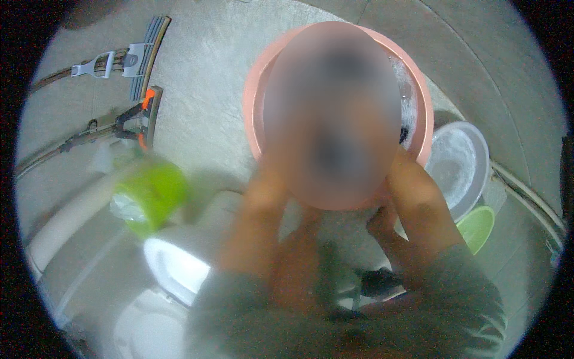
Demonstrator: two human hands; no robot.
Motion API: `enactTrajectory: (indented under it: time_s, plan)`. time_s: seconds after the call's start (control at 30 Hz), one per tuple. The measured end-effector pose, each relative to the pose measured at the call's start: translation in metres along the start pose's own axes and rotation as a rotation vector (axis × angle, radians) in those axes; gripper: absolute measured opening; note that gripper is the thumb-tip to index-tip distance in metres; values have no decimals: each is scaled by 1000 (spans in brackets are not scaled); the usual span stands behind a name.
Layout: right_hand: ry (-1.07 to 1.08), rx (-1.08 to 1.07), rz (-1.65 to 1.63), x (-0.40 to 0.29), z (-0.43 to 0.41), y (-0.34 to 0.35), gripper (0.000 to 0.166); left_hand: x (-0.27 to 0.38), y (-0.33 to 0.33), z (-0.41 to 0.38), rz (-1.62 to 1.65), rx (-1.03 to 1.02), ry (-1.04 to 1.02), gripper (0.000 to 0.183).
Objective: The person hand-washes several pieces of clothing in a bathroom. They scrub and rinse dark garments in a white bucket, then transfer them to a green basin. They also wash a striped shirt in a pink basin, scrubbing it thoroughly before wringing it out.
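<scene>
Both forearms reach into a round pink plastic tub (427, 107) on the floor ahead. A large blurred oval covers most of its inside. Within the blur, brownish patches mark my left hand (298, 139) and my right hand (372, 119); their fingers and anything held cannot be made out. Sudsy water (407, 96) shows along the tub's right inner side, with a small dark thing low at that edge. Beside the tub on the right stands a grey basin (483, 157) of whitish, foamy water. A light green basin (479, 229) lies partly under or beside it.
At left are a mop head with a grey clamp (134, 60), an orange-and-black floor squeegee (145, 117) and a bright green bin (163, 188) with a pale liner. A white plastic or ceramic object (168, 264) is at lower left. A pipe or hose (529, 193) runs along the right.
</scene>
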State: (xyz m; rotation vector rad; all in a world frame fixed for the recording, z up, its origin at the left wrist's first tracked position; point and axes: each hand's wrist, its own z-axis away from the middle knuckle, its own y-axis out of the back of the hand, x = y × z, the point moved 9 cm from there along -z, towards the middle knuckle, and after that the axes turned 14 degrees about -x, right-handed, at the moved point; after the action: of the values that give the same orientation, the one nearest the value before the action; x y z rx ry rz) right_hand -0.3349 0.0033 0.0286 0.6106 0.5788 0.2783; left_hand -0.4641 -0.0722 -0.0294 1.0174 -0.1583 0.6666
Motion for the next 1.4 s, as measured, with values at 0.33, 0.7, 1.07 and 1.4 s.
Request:
enactTrajectory:
  time_s: [0.33, 0.7, 1.07, 1.4]
  plan:
    - [-381, -66, -878, 77, -58, -9, 61, -25, 9, -57, 97, -40, 69, 61]
    - [418, 295, -319, -50, 71, 44, 36, 42, 100, 59, 869, 157, -53, 54]
    - [125, 525, 275, -33, 138, 30, 61, 61, 8, 100, -199, 183, -70, 52]
    - [-145, -28, 82, 38, -18, -16, 58, -5, -18, -8, -19, 23, 29, 45]
